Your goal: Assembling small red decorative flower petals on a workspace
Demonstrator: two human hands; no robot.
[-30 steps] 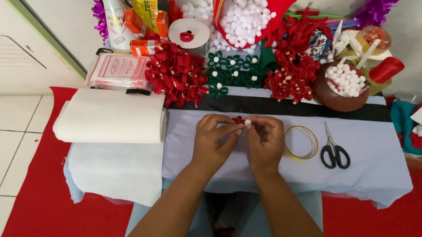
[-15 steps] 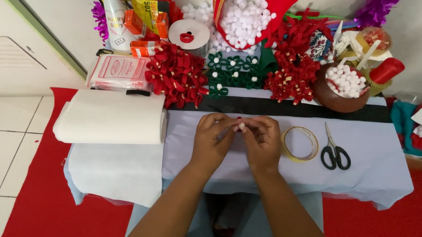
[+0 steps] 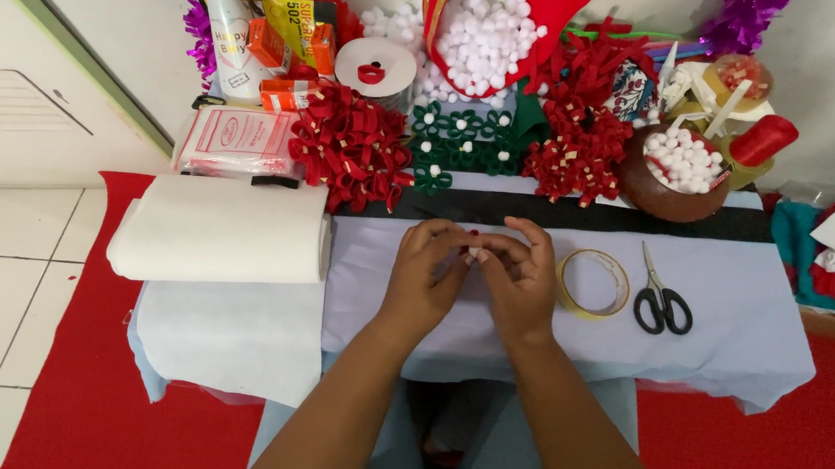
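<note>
Fingertips of left hand (image 3: 427, 270) and right hand (image 3: 521, 277) pinch a small red-and-white piece (image 3: 474, 250); keep it centred over the worktop (image 3: 729, 319), pinch firm.

Left hand (image 3: 426, 275), right hand (image 3: 521, 284) together, fingers (image 3: 480, 254) pinched, tips touching.

Both forearms are bare from the bottom edge of the view up to the wrists, with no sleeve showing anywhere along them. The left hand (image 3: 424, 280) and the right hand (image 3: 518, 282) carry no glove, and no ring, watch or bracelet can be made out, though the fingers are too small to be sure. Below the near edge of the lap board, the legs wear light blue-grey cloth, probably trousers.
</note>
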